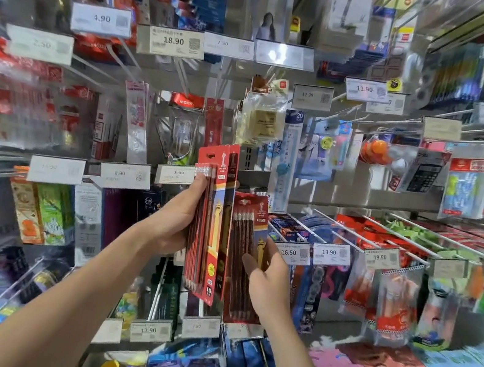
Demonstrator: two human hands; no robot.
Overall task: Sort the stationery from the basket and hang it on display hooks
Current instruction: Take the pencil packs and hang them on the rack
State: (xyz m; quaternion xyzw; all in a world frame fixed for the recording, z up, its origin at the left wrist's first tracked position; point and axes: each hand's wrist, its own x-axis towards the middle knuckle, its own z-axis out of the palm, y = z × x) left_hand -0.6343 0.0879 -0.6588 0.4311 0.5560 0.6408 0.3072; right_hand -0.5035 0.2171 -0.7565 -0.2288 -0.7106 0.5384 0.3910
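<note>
Pencil packs [212,217] gripped by left hand [177,220], hung pack [242,248] beside it touched by spread right hand [268,282]; stack could get dropped if the hook's missed.

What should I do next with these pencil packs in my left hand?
Probably hang the held pencil packs alongside the matching hanging pack. The left hand grips them raised just beside it, tops near the same height, while the right hand touches that hanging pack.
</note>
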